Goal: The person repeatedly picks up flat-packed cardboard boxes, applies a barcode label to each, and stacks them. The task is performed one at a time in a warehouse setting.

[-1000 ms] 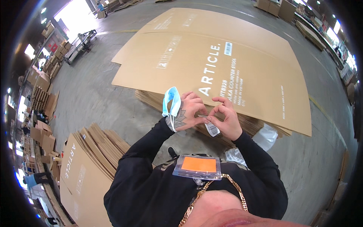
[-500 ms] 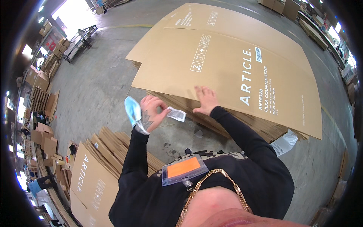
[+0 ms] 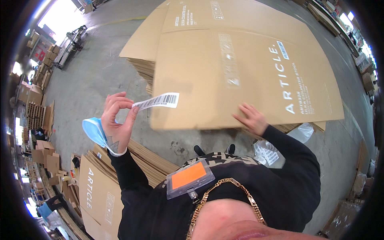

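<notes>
My left hand (image 3: pixel 118 120) pinches one end of a white barcode label (image 3: pixel 162 101) between thumb and fingers. The label's free end hangs over the left near corner of a large flat cardboard carton (image 3: pixel 192 80). A blue face mask (image 3: pixel 95 130) is looped round my left wrist. My right hand (image 3: pixel 252 119) rests on the carton by its near edge, fingers stretched out and holding nothing. This carton lies askew on a stack of flat cartons (image 3: pixel 143 72), whose layered edges show at the left. Another printed barcode label (image 3: pixel 283 50) sits on the carton's right part.
Clear plastic with printed labels (image 3: pixel 269 154) lies at the near right, beside my right forearm. More flat cartons (image 3: pixel 98 188) are stacked at my lower left. A cart (image 3: pixel 70 48) stands at the far left. Pallets (image 3: pixel 36 117) and boxes line the left side. Someone in blue (image 3: pixel 50 206) is at lower left.
The top carton has swung round, its left near corner coming toward me. My left hand has moved left and up with the label, now held out straighter. My right hand has slid right along the edge.
</notes>
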Demonstrator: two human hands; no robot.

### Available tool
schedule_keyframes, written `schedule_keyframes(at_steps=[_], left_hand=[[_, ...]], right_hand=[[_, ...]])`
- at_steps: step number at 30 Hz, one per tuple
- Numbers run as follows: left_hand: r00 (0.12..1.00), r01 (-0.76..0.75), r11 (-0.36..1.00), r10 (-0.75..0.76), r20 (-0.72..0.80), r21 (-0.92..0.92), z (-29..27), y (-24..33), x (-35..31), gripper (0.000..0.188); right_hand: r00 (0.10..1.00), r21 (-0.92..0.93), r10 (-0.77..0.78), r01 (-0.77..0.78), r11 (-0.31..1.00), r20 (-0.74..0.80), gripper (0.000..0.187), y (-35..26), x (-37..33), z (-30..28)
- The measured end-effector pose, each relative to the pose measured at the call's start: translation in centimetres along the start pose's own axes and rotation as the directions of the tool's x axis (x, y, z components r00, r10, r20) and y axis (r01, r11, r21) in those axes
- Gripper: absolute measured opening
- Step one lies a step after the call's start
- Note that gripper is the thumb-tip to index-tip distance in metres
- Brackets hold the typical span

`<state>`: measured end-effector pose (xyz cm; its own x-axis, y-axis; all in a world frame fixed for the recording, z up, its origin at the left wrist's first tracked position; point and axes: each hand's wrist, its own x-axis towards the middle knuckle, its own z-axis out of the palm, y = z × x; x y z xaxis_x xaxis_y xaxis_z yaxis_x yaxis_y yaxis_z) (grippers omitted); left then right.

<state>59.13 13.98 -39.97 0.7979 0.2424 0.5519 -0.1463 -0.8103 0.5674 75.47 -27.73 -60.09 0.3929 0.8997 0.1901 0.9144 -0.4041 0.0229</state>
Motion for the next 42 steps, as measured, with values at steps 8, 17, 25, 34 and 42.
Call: schedule_keyframes(at_steps=[8, 17, 25, 34, 42], left_hand=[[0.993, -0.019, 0.928, 0.062, 0.105, -0.371, 7.7, -0.2, 5.3, 0.011], [0.981, 0.151, 0.774, -0.039, 0.192, -0.615, 19.0, 4.1, 6.5, 0.018], [0.975, 0.075, 0.859, 0.042, 0.217, -0.506, 22.3, 4.6, 3.0, 0.017], [0.955, 0.115, 0.837, 0.054, 0.291, -0.535, 21.6, 2.2, 1.2, 0.018], [0.901, 0.278, 0.694, 0.050, 0.431, -0.664, 22.0, 3.3, 4.2, 0.020]], right_hand=[[0.771, -0.276, 0.627, -0.581, 0.765, 0.114, 0.052, 3.1, -23.6, -3.8], [0.914, -0.164, 0.392, -0.404, 0.900, -0.104, 0.061, -0.6, -17.1, 1.9], [0.916, -0.282, 0.399, -0.395, 0.874, -0.048, 0.063, 3.3, -24.0, 2.0], [0.733, -0.403, 0.659, -0.559, 0.725, 0.171, 0.078, 3.2, -29.7, -0.1], [0.629, 0.567, 0.776, -0.653, 0.503, 0.037, 0.039, 3.3, -20.5, -4.8]])
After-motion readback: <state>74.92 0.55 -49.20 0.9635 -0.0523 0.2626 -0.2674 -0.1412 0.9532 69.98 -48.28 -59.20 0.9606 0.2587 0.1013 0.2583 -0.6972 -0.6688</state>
